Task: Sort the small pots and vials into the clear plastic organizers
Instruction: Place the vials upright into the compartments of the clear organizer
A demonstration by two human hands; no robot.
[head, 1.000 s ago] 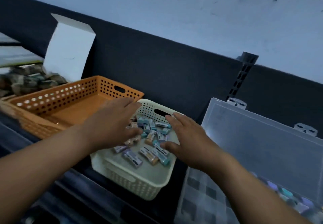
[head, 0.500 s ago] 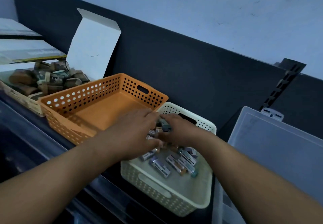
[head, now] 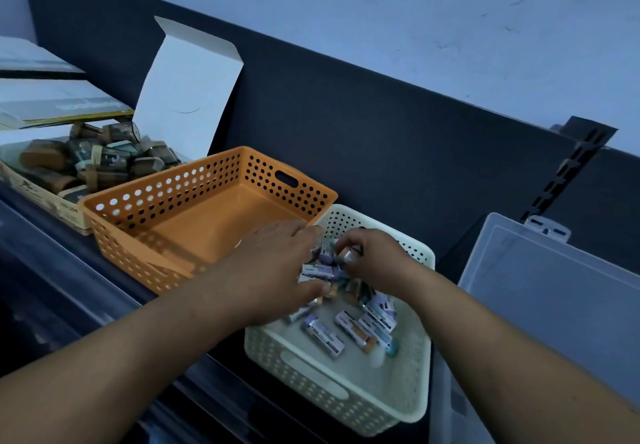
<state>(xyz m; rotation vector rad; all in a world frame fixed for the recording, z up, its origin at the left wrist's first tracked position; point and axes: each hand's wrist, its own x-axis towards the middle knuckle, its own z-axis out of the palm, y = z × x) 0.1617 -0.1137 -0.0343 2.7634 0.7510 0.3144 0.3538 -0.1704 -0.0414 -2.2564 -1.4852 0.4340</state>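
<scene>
Lying loose in a cream perforated plastic basket (head: 346, 405), heaped at the far end and scattered flat toward the near rim: small label-wrapped cylindrical vials (head: 323, 334). Reaching into the heap with 2 bare hands: left hand (head: 273, 270) spread over the pile, fingers mostly straight, gripping nothing visible; right hand (head: 377, 263) curled, fingertips pinching 1 vial near what looks like an orange cap. Probably light, stiff and smooth-sided, so prone to rolling and slipping; possibly glass, so worth treating as breakable. Best taken across the labelled barrel between thumb and forefinger, not by the cap. Just right of the basket, a clear plastic organizer (head: 554, 291) with lid raised, compartments mostly out of view. On the other side, just beside it, an orange perforated plastic basket (head: 166, 208).
</scene>
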